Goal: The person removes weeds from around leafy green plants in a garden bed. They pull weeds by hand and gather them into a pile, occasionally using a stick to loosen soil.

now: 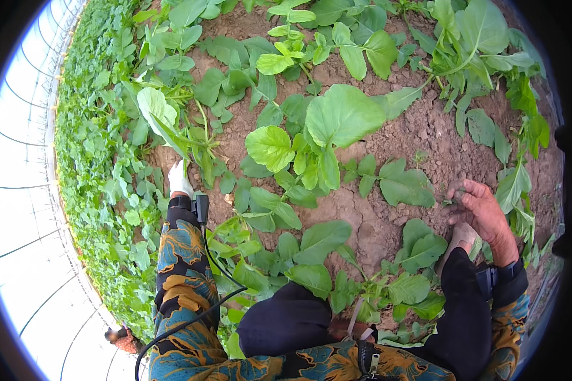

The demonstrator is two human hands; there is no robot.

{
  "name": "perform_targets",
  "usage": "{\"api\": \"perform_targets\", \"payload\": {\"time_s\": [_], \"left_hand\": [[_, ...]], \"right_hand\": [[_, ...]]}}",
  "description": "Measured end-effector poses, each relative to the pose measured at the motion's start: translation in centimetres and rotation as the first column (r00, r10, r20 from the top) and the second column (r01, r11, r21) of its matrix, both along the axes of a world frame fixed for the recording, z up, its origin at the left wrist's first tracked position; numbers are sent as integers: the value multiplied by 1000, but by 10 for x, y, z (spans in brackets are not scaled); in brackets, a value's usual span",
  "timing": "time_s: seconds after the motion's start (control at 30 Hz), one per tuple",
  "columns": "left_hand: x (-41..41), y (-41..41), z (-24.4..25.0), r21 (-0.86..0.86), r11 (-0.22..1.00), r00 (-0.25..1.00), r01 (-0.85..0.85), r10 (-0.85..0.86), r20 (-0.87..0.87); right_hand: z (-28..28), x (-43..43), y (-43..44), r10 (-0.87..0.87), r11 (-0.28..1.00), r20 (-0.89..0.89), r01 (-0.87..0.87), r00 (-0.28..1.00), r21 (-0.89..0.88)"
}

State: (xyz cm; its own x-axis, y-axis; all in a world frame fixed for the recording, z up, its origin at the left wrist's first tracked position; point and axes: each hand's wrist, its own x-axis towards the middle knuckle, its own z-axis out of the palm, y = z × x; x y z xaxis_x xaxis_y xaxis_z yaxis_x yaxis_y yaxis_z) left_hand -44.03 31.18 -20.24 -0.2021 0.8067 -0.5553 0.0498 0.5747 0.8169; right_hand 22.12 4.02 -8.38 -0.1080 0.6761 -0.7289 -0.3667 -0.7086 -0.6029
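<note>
My left hand (179,180), in a white glove, reaches in at the base of a leafy green plant (205,143) on the left; leaves cover its fingers, so its grip is hidden. My bare right hand (474,207) is over the soil at the right, with thumb and fingers pinched on a small green weed (450,199). A broad-leaved plant (345,116) stands between the two hands. Lobed leaves (406,183) of a low plant spread just left of my right hand.
Dense greenery (95,157) fills the left side beside the curved greenhouse wall (19,190). More leafy plants (412,290) grow close before my knees. A black cable (190,321) runs along my left sleeve. Another person (126,341) is far off at lower left.
</note>
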Motion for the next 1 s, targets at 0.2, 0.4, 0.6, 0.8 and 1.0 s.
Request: {"api": "perform_targets", "payload": {"time_s": [0.2,0.4,0.6,0.8,1.0], "left_hand": [[-15,12,-23,166,852,742,496,-317,-591],[7,-29,12,-6,981,980,191,-191,-53],[24,-22,15,40,984,985,172,-171,-22],[26,-27,-9,82,977,971,197,-183,-151],[33,-47,19,26,988,977,152,-154,147]], "right_hand": [[-2,-3,2,35,999,36,-35,999,-3],[-5,-4,5,14,1000,25,-13,1000,-16],[-1,-5,4,31,999,7,-31,999,-13],[2,-7,5,30,999,31,-29,999,-20],[0,-6,5,48,999,20,-48,999,-23]]}}
